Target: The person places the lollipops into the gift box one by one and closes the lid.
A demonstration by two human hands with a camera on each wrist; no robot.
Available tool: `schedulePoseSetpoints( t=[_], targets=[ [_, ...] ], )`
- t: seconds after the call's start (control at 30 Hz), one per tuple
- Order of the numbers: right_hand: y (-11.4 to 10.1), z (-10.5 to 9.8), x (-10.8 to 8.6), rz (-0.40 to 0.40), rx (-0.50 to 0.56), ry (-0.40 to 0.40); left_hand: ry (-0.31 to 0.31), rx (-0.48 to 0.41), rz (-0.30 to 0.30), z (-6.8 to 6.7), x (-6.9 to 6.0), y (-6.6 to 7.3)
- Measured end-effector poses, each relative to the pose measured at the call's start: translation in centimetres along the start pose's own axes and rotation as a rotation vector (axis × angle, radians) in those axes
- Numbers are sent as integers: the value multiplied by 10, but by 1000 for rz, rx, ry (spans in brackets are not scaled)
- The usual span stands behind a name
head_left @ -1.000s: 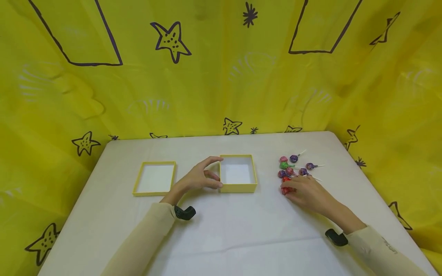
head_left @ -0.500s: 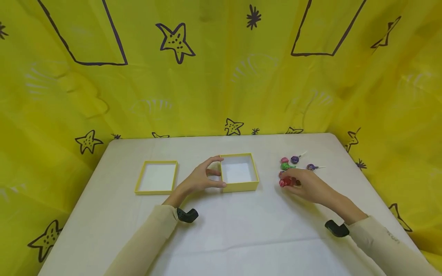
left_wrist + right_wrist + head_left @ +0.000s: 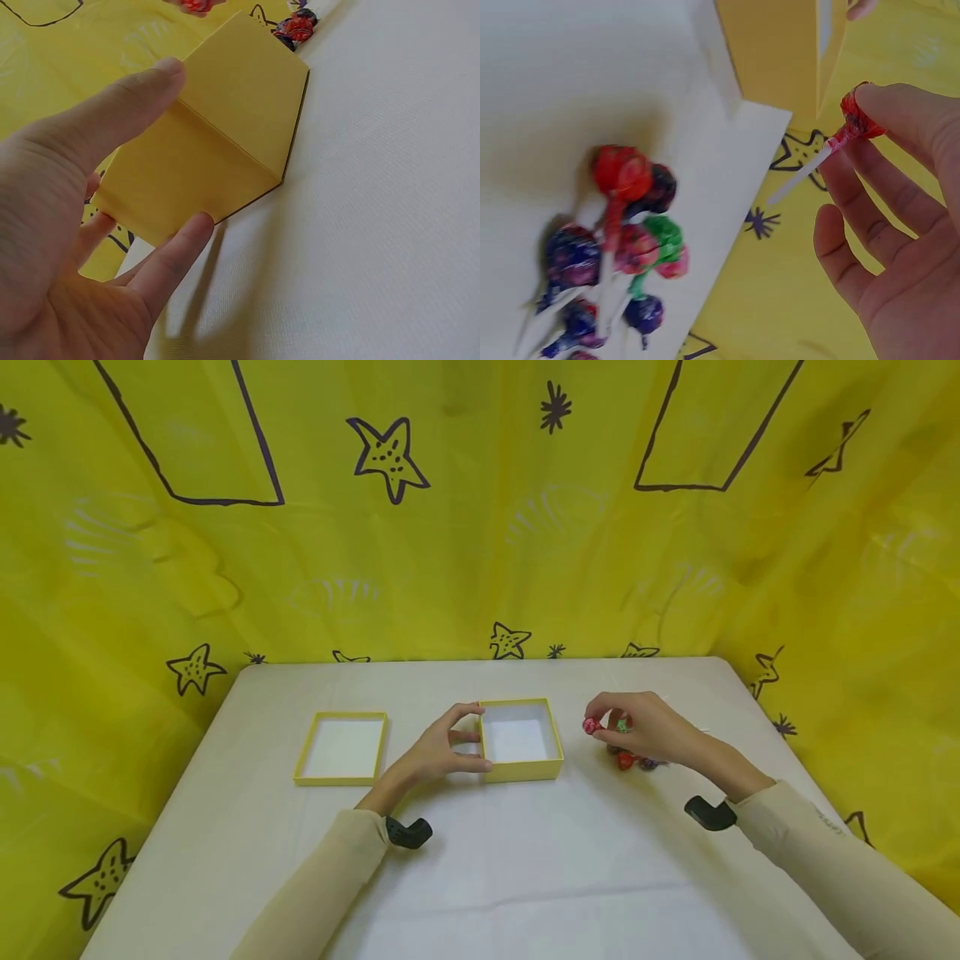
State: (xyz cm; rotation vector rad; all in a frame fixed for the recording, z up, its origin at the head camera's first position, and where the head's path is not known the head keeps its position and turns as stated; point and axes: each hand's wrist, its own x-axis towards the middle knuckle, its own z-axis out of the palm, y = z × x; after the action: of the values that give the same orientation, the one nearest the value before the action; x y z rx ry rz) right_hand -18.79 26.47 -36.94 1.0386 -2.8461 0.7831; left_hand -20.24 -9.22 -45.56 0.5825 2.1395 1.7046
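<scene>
The left hand (image 3: 431,753) grasps the yellow box (image 3: 525,771) at its left wall, with the thumb at the near corner and a fingertip at the far corner. The box rests upright near the middle of the white table (image 3: 480,852), its white interior facing up. The right hand (image 3: 660,727) pinches a red lollipop (image 3: 591,725) by its wrapped head between thumb and fingers; the other fingers extend loosely, and the white stick (image 3: 799,176) points away from the pinch. This lollipop is positioned above the table, to the right of the box — near its right wall, but not touching it. Below and behind the right hand lies a cluster of lollipops (image 3: 634,247), partly hidden in the head view. The right wrist view shows its wrappers in red, green, pink and dark purple, with several heads touching and sticks crossing. A shallow tray (image 3: 336,781) with a yellow rim and white inner face lies flat to the left of the box, apart from it and just beyond the left wrist. Each wrist carries a black device (image 3: 408,833) at the cuff of a beige sleeve (image 3: 315,877). A yellow curtain (image 3: 450,560) — printed with dark starfish outlines — encloses the table at the back and sides.
</scene>
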Motion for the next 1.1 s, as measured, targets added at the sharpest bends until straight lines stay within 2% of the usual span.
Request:
schedulePoseSetpoints(
  t=[0.2, 0.4, 0.63, 0.87, 1.1],
  targets=[
    [-8, -2, 27, -19, 12, -54, 4, -57, 10, 2, 2, -2],
    [-13, 6, 47, -54, 61, -69, 7, -60, 10, 3, 3, -4],
    [-24, 19, 67, -85, 101, -125, 31, -51, -9, 5, -2, 0],
    [-30, 30, 78, -128, 133, -153, 56, 45, -9, 11, -7, 2],
    [-30, 36, 79, -93, 143, -192, 78, 69, -14, 14, -8, 2]
  ],
)
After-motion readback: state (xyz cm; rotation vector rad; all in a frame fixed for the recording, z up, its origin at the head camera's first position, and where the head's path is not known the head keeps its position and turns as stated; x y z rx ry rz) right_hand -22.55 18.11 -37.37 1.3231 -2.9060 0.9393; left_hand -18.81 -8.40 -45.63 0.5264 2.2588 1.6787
